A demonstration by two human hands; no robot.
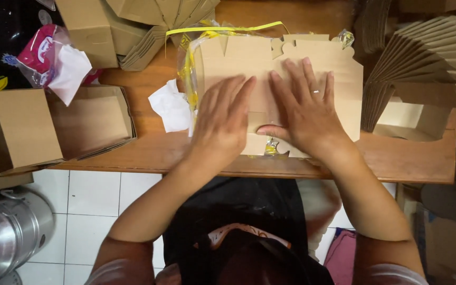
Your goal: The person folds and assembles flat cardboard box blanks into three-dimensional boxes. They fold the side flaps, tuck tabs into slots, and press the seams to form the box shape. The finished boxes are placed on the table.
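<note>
Both hands — left hand (222, 124), right hand (304, 111) — press flat cardboard blanks (270, 63), fingers spread; crumpled tissue (171, 108) lies just beside.

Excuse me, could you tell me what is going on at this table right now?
A person presses both palms flat on a stack of flat brown cardboard box blanks on a wooden table. The left hand and the right hand, which wears a ring, lie side by side on top. The stack sits in clear plastic wrap with a yellow strap. An opened-up box rests to the left, and more folded cardboard fans out to the right.
</note>
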